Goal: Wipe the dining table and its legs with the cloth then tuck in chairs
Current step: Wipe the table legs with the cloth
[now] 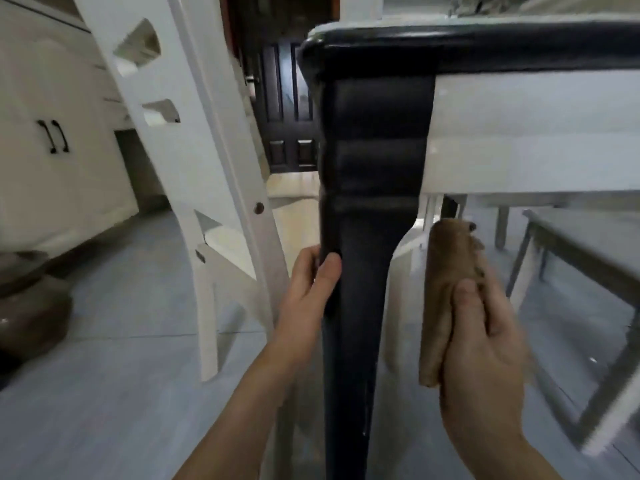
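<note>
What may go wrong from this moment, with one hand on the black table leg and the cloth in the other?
1. The left hand grips the table leg, so the part under it may stay unwiped by the cloth that the right hand holds.
2. The white chair stands close beside the left hand; a wide stroke may knock it.

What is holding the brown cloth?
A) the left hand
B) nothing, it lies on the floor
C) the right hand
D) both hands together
C: the right hand grips the folded brown cloth just right of the black table leg, while the left hand holds the leg itself.
</note>
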`<state>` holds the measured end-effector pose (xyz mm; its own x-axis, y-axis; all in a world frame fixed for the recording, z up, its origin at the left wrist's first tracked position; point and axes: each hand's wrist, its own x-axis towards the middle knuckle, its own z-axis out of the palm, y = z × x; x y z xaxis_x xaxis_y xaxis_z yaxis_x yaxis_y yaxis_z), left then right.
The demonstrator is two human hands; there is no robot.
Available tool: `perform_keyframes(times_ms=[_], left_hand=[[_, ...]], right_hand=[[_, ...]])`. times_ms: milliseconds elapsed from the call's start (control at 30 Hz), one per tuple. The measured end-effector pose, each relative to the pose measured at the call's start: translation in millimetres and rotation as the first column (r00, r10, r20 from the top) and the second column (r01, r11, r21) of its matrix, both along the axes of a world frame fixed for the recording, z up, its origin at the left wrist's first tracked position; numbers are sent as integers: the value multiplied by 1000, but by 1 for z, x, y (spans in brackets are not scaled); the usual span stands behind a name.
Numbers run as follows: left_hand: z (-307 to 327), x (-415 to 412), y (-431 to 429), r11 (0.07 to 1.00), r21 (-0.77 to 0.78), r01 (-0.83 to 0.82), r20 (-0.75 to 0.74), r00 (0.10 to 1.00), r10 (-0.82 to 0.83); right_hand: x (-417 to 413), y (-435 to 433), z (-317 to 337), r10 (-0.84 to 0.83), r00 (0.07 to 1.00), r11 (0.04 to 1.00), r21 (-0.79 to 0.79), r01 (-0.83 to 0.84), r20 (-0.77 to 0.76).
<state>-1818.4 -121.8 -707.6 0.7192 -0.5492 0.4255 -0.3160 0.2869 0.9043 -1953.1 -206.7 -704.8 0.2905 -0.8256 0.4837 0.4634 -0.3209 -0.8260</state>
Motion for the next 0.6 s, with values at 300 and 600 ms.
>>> perform_keyframes(times_ms=[300, 600], left_hand=[[1, 11, -7, 999, -50, 22, -23, 999, -23], [0, 16, -1, 998, -9, 66, -12, 998, -66]], right_hand=[[75, 15, -10, -281, 945, 721, -614, 322, 165], [68, 9, -74, -301, 952, 642, -727, 242, 52]])
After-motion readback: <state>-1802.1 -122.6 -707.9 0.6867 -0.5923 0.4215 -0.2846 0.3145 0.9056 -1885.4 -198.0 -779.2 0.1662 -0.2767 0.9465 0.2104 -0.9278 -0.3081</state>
